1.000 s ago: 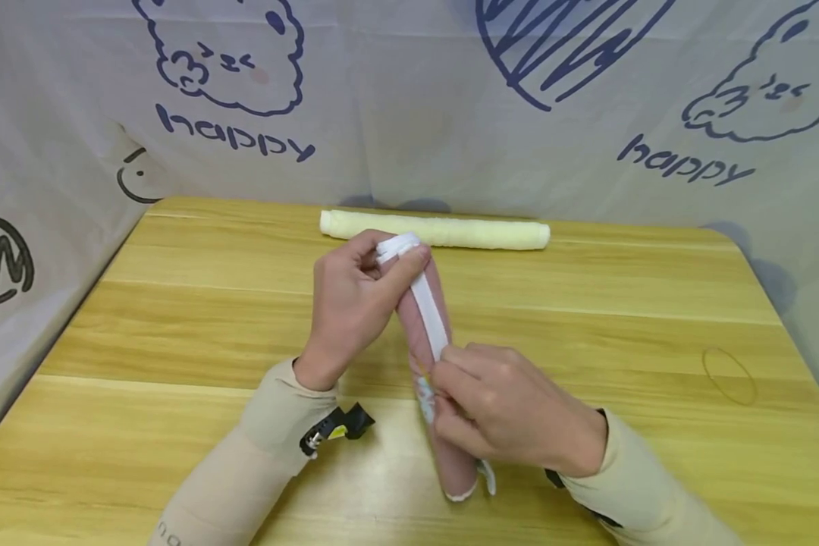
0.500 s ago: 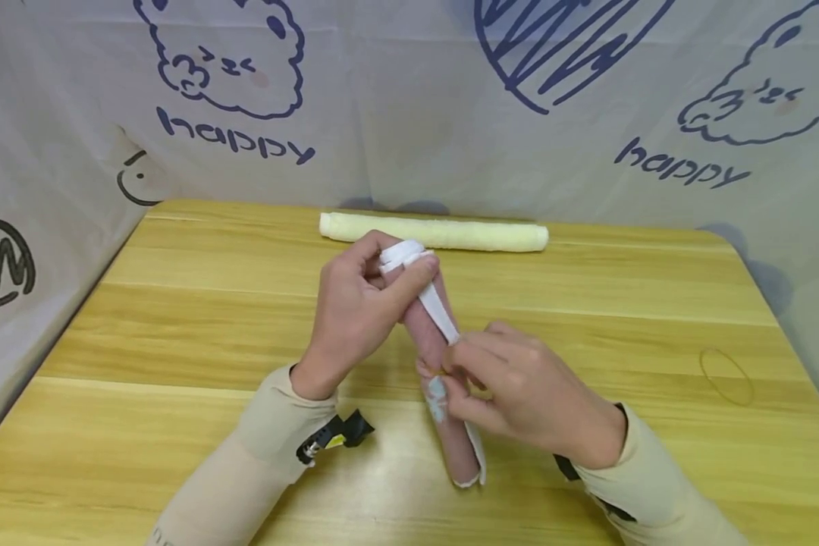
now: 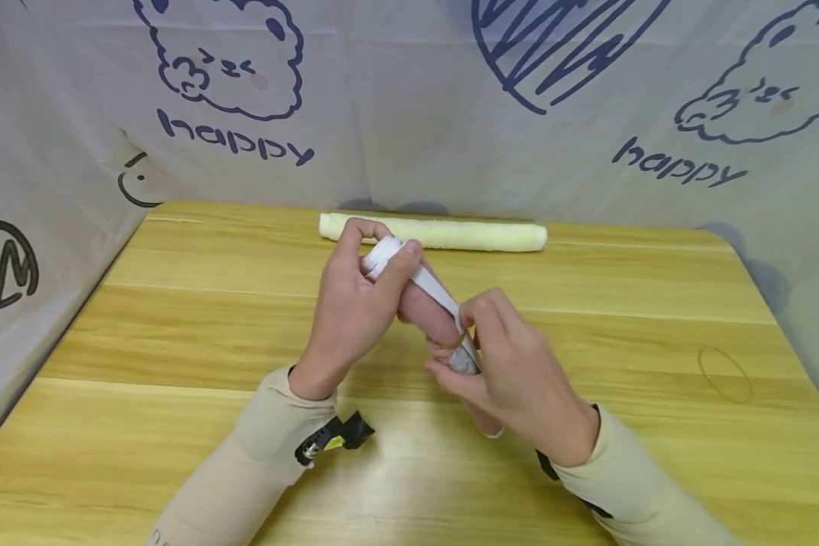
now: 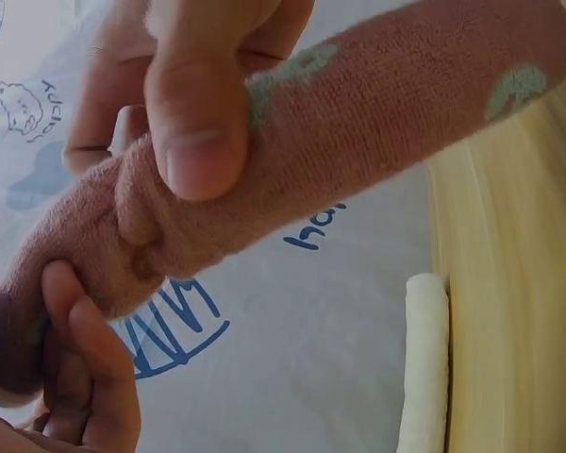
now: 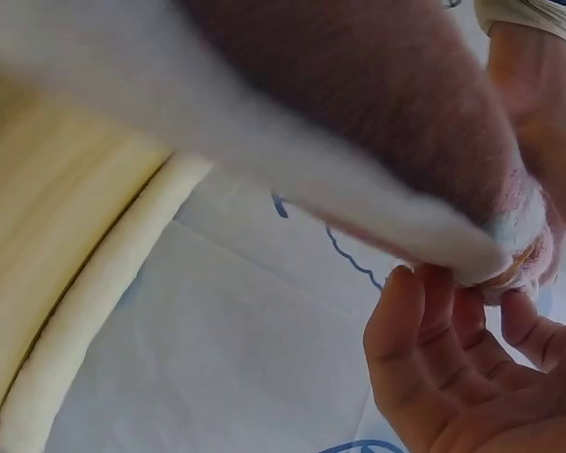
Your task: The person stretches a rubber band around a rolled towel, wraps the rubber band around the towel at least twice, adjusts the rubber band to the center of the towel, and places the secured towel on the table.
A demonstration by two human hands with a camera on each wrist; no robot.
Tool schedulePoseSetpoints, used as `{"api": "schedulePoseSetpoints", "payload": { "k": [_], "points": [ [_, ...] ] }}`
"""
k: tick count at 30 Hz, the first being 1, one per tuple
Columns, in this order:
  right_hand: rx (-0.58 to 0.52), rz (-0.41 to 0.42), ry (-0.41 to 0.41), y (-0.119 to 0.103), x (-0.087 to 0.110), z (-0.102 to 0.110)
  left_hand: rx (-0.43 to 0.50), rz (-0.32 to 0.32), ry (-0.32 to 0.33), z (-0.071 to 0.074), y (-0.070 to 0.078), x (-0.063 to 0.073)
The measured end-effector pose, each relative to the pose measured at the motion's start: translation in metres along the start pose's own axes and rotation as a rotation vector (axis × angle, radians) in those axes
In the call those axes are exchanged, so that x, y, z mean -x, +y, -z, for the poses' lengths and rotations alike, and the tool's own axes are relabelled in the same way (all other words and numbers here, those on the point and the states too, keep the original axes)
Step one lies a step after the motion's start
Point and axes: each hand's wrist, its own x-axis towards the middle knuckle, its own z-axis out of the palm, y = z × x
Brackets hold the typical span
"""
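A pink rolled towel with a white edge strip is held in the air, bent near its middle. My left hand grips its upper end, the thumb lying over the white strip. My right hand pinches the strip near the bend, with its thumb against the roll. A thin orange-brown band sits around the roll at the bend. In the left wrist view the towel shows pale green patches, and its far end points up right. The right hand partly hides the lower half in the head view.
A pale yellow rolled towel lies along the table's back edge. A loose rubber band rests at the right of the wooden table. Behind the table hangs a white cloth with blue drawings.
The right hand has moved up along the strip and turned. The towel's lower end has swung up and right, bending it more at the middle. The left hand keeps its grip.
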Motion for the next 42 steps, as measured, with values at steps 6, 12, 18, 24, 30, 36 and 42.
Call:
{"api": "schedulePoseSetpoints", "payload": {
  "k": [6, 12, 18, 24, 30, 36, 42],
  "points": [
    [-0.135, -0.097, -0.015, 0.004, -0.002, 0.008, 0.09, -0.008, -0.1, 0.001, -0.003, 0.0],
    [-0.348, -0.24, -0.05, 0.007, -0.004, 0.017, 0.119, -0.008, -0.206, 0.002, -0.006, 0.001],
    [-0.625, -0.341, -0.149, 0.003, -0.005, 0.022, 0.034, -0.061, -0.27, 0.002, -0.01, 0.001],
    [-0.722, -0.348, -0.248, 0.004, -0.006, 0.019, 0.012, -0.142, -0.26, 0.004, -0.006, 0.004],
    [-0.8, -0.375, -0.317, 0.008, -0.004, 0.019, -0.068, -0.142, -0.126, 0.001, -0.001, 0.005],
    [-0.895, -0.398, -0.385, 0.011, -0.003, 0.022, -0.003, -0.055, -0.083, 0.001, 0.002, 0.002],
    [-0.925, -0.392, -0.394, 0.012, -0.003, 0.023, 0.1, 0.042, -0.104, 0.002, 0.001, 0.0]
  ]
}}
